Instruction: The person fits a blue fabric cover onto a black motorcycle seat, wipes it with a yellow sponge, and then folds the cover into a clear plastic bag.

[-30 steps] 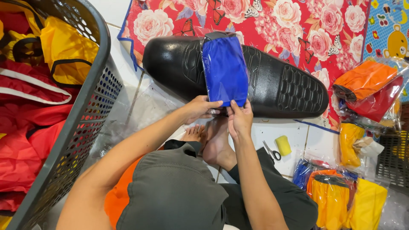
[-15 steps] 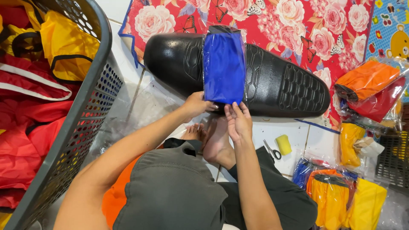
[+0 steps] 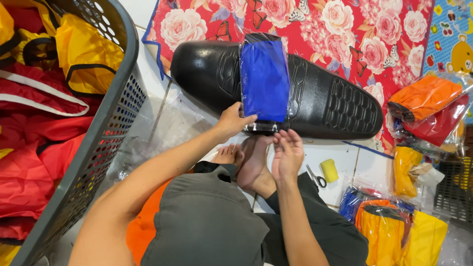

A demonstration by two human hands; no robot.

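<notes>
A folded blue garment in a clear plastic bag (image 3: 264, 79) lies across a long black padded seat (image 3: 325, 101) on the floor. My left hand (image 3: 232, 120) grips the bag's lower left edge, thumb on the plastic. Just below the bag's bottom edge, my right hand (image 3: 287, 153) has its fingers apart and fingertips by the flap, holding nothing I can see. My bare feet (image 3: 249, 162) rest under the hands.
A grey perforated laundry basket (image 3: 106, 128) full of red and yellow garments stands at left. Bagged orange, red and yellow garments (image 3: 426, 106) pile at right. Scissors (image 3: 315, 176) and a yellow sponge (image 3: 329, 170) lie on the tiles. A red floral cloth (image 3: 345, 34) is behind.
The bagged blue garment sits straighter across the seat. My right hand has dropped slightly away from the bag's bottom edge, while my left hand has kept its hold.
</notes>
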